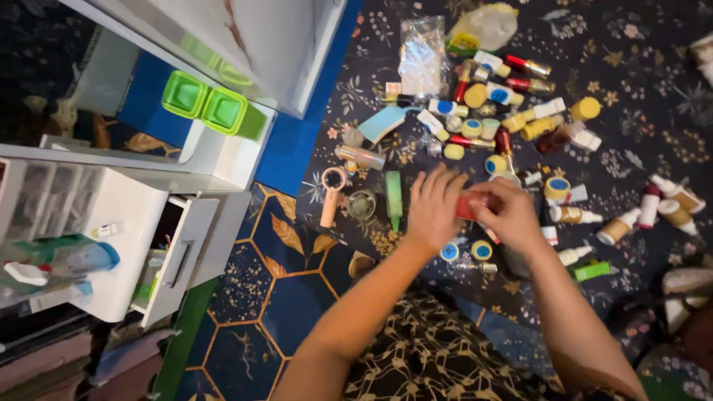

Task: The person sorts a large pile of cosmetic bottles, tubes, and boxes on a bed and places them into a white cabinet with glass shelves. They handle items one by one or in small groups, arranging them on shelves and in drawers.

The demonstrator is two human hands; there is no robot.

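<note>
Red, a small tube (468,206) lies crosswise between both hands, left hand (433,208) and right hand (512,215) clamped on its ends above the patterned floor cloth (639,141) strewn with bottles.

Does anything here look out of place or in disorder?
Yes. Many small bottles and jars lie scattered on the patterned cloth, most on their sides. The white drawer stands open. Nothing looks spilled.

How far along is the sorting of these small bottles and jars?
Done: nothing visibly sorted. In hand: left hand and right hand together hold a small red item. Left: many bottles and jars lie scattered on the floral cloth; the white drawer stands open.
</note>
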